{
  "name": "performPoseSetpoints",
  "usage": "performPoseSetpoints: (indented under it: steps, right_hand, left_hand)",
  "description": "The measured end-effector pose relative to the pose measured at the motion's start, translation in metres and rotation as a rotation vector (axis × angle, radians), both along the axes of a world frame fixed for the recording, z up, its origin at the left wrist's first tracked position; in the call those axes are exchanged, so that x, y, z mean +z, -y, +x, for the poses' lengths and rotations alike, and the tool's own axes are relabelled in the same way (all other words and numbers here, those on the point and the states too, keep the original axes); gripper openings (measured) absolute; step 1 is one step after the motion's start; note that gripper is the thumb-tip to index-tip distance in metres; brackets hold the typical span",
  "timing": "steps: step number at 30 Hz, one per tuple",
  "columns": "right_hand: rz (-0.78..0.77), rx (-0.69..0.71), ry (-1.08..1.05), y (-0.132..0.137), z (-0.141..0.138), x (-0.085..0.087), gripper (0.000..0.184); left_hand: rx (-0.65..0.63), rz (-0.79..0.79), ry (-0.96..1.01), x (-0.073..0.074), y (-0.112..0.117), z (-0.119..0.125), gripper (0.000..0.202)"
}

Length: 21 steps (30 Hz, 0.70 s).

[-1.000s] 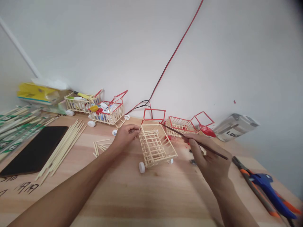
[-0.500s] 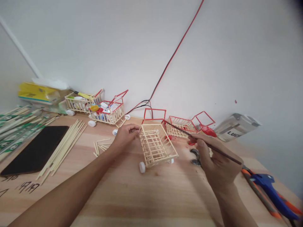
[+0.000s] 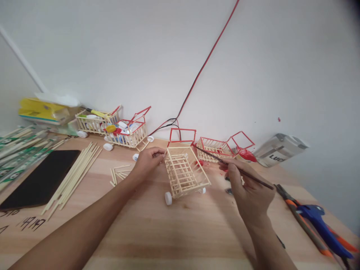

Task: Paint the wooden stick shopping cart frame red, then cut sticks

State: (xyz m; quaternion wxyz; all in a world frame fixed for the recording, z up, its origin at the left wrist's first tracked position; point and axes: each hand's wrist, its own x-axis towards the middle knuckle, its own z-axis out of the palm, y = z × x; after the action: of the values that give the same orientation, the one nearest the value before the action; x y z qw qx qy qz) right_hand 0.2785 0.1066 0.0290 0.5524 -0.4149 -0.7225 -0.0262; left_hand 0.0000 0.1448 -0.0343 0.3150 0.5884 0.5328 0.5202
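A small cart (image 3: 184,172) made of pale wooden sticks, with white wheels and a red handle frame, stands in the middle of the wooden table (image 3: 174,232). My left hand (image 3: 147,161) is closed on the cart's left rim and steadies it. My right hand (image 3: 249,189) pinches a thin dark paintbrush (image 3: 225,163). Its tip touches the cart's far right corner by the red handle frame.
Another red-trimmed stick cart (image 3: 216,148) and a red paint blob (image 3: 247,154) lie behind the brush. Two filled carts (image 3: 123,131) stand at the back left. Loose sticks (image 3: 74,174), a black pad (image 3: 39,180), a blue glue gun (image 3: 320,221) and orange-handled pliers (image 3: 302,221) lie around.
My right hand drew back to the right with the brush half a second ago, then came back left, so the tip again meets the cart's far corner. My left hand stayed put.
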Motion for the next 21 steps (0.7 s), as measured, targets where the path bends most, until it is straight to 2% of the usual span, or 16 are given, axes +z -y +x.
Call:
performPoseSetpoints:
  steps: [7, 10, 15, 21]
  right_hand:
    - [0.073, -0.052, 0.052, -0.001, 0.0, 0.006, 0.015]
    - [0.027, -0.05, 0.041, -0.005, -0.001, 0.005, 0.016]
    - [-0.023, -0.014, -0.047, -0.01, -0.001, 0.001, 0.017]
    - [-0.027, 0.004, -0.183, -0.007, 0.0, 0.008, 0.019]
  left_hand:
    - [0.002, -0.004, 0.006, -0.001, -0.001, 0.0, 0.024]
    - [0.005, -0.008, 0.025, -0.002, -0.001, 0.0, 0.024]
    - [-0.015, -0.015, 0.039, -0.001, -0.001, 0.001, 0.024]
    - [-0.011, -0.005, 0.024, 0.0, 0.001, 0.001, 0.022]
